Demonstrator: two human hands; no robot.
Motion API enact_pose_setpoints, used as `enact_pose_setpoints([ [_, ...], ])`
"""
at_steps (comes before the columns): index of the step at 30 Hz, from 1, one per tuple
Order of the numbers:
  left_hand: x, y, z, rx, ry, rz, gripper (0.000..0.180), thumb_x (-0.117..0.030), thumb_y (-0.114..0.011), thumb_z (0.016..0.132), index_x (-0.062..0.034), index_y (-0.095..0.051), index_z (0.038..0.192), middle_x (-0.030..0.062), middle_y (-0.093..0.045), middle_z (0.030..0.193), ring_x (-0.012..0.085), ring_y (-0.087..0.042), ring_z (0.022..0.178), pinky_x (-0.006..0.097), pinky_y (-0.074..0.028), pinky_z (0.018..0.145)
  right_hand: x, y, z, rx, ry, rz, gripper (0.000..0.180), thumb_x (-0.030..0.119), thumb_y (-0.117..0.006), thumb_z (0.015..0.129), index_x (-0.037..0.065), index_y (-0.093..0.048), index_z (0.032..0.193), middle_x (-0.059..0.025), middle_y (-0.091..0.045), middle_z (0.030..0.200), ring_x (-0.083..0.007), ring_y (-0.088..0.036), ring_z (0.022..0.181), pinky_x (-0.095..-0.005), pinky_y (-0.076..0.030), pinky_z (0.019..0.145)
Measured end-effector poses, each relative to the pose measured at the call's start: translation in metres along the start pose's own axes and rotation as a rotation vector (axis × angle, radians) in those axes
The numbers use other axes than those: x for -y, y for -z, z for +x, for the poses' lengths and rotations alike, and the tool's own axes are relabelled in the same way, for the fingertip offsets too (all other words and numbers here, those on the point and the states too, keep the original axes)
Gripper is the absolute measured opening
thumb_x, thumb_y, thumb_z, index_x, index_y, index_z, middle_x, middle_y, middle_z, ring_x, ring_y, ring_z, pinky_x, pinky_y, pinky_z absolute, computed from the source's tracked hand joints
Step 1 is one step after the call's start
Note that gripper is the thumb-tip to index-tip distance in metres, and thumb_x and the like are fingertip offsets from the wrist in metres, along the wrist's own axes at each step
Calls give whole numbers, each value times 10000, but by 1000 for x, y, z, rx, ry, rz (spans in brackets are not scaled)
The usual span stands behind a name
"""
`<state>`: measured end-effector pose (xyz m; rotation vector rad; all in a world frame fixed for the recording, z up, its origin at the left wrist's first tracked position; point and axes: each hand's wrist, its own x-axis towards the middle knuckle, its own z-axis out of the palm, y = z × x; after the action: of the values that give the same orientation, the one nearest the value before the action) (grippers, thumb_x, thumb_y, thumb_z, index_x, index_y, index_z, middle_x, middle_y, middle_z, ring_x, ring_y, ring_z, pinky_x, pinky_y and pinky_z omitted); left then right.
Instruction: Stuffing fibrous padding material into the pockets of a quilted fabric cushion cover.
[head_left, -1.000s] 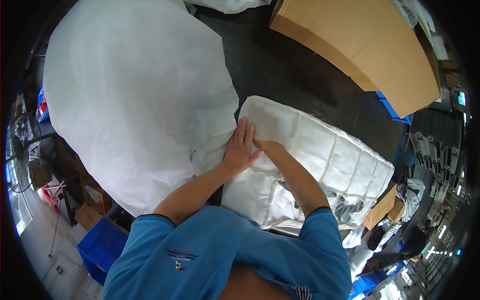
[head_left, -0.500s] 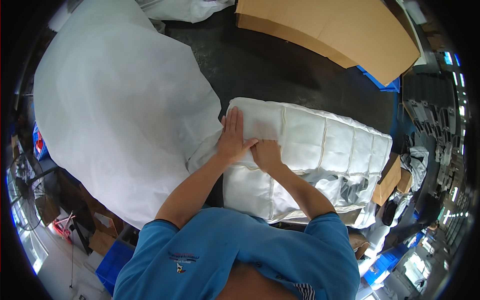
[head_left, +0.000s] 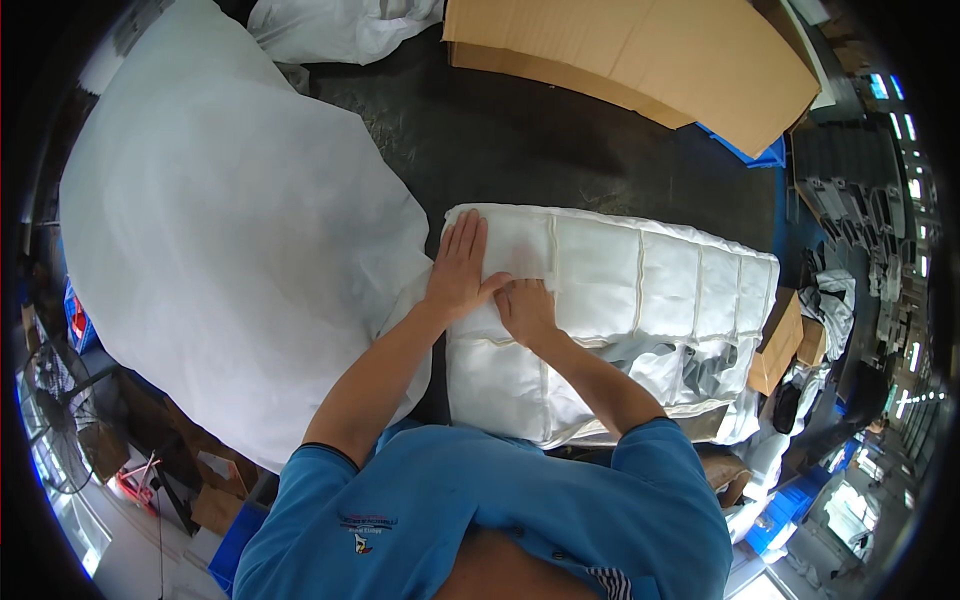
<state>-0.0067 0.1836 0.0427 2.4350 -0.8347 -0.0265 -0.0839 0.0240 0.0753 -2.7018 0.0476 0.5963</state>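
Note:
A long white panel of sewn fabric pockets [head_left: 600, 265] lies on the dark table, with rows of square compartments divided by raised seams. My left hand [head_left: 460, 265] is spread flat on its left end, fingers straight and pointing away from me. Just to the right, my right hand [head_left: 527, 312] reaches under the edge of a pocket in the far row. Its fingers are covered by the thin cloth, where a faint skin tone shows through. Grey see-through pieces [head_left: 700, 368] sit in the near row of pockets. Whether my right fingers hold anything is hidden.
A big white cloth bag [head_left: 240, 230] bulges on the left, close to my left forearm. Across the dark tabletop [head_left: 520, 130] stands a cardboard box [head_left: 640, 55], with a blue bin [head_left: 745, 150] partly under it. Another white bundle [head_left: 340, 28] lies at the far left.
The whole view has shifted a little, with the box and bag appearing further left and lower. Both hands keep nearly the same places on the pocket panel.

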Motion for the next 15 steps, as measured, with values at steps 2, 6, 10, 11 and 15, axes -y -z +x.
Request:
enact_pose_setpoints([
  [2,-3,-3,5,-5,-16,-6,976,-692,-447,937,89,-327,1511,293,-305,1588,413,-244,1511,527,-186,1230,-2,-16,16,-223,17,112,501,367,-495,986,102,-580,1404,-147,-425,1568,-397,-382,1437,-448,-422,1106],
  [6,-6,2,9,-10,-60,5,969,-690,-428,947,91,-325,1511,288,-303,1591,416,-247,1509,532,-182,1230,-12,-22,37,-237,93,221,427,344,-512,977,73,-647,1277,-164,-528,1411,-376,-475,1317,-423,-480,1031],
  [10,-6,3,20,60,-80,19,938,-667,-435,956,83,-334,1511,275,-308,1594,409,-255,1507,524,-185,1230,-27,-16,51,169,203,201,378,338,-510,968,47,-685,1133,-194,-662,1149,-351,-624,1102,-424,-528,940],
  [11,-4,2,19,80,-67,19,924,-657,-441,959,77,-340,1511,266,-314,1595,401,-258,1507,517,-187,1231,-28,-12,51,275,234,192,373,337,-509,966,41,-695,1097,-201,-696,1083,-345,-661,1048,-425,-540,917],
  [15,2,1,14,87,-29,51,883,-624,-471,962,57,-356,1511,246,-310,1604,375,-260,1513,498,-187,1236,2,9,34,264,-122,108,388,356,-509,960,45,-709,1080,-212,-731,998,-382,-700,969,-432,-563,885],
])
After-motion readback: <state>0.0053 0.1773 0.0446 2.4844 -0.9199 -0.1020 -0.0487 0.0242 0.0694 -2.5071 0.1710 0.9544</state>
